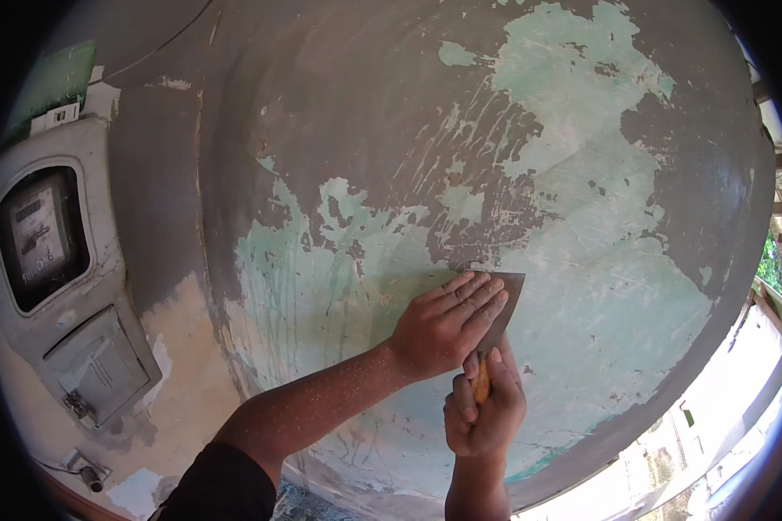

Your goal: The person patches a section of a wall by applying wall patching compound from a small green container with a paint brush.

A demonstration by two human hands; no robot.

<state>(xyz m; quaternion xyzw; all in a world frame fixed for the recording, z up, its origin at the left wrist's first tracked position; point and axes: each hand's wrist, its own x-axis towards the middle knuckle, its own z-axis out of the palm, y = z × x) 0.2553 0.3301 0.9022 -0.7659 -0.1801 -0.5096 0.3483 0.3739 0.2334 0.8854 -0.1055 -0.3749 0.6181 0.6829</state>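
Note:
A scraper with a broad dark metal blade (pixel 512 300) and a yellowish handle (pixel 482 382) is held against the wall. My right hand (pixel 488 404) is closed around the handle from below. Stretched fingers of my left hand (pixel 452 321) lie flat over the blade, their tips near its upper edge; the hand covers the blade's left part. Around the blade the wall shows pale green patches (pixel 599 304) where the grey-brown coat (pixel 339 104) is gone. Flaky edges and streaky scratches (pixel 460 148) run above the blade.
To the left, an electric meter box (pixel 100 208) with a dark window and a small lower door (pixel 96 360) is mounted on the wall. A tap-like fitting (pixel 89 473) sticks out below it. At the right, the wall's edge gives onto bright outdoor space.

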